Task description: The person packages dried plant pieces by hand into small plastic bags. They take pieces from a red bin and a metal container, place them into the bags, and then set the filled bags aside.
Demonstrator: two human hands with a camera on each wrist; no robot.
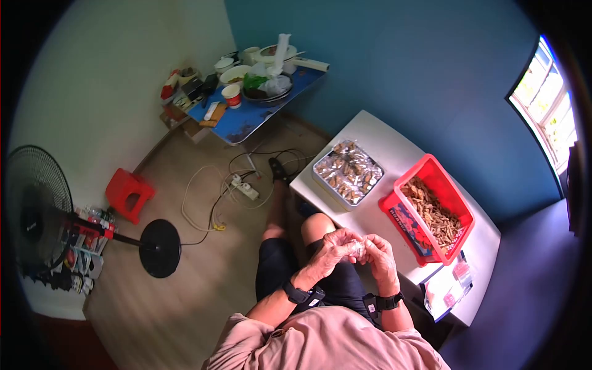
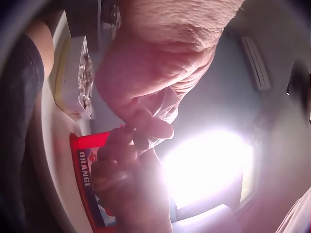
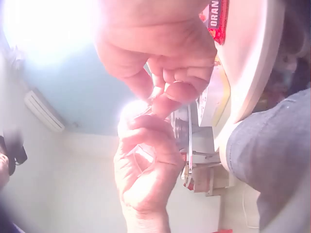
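Both hands meet above the lap, close to the white table's front edge. My left hand (image 1: 328,254) grips a small clear plastic packet (image 1: 355,248), its film (image 2: 164,103) bunched in the palm. The fingertips of my right hand (image 1: 380,262) pinch the same packet at its end; curled fingers mostly hide its contents. To the right, a red plastic basket (image 1: 394,206) with an "ORANGE" label holds a heap of brown stick-like pieces (image 1: 435,213). Beside it, a rectangular metal-looking box (image 1: 333,192) is full of clear packets (image 1: 348,171) with brown pieces inside.
The white table (image 1: 364,126) also carries papers (image 1: 445,293) at its near right end. A blue table (image 1: 246,123) with bowls and pots stands against the far wall. On the floor are a power strip (image 1: 246,188) with loose cables, a red stool (image 1: 128,194) and a standing fan (image 1: 159,248).
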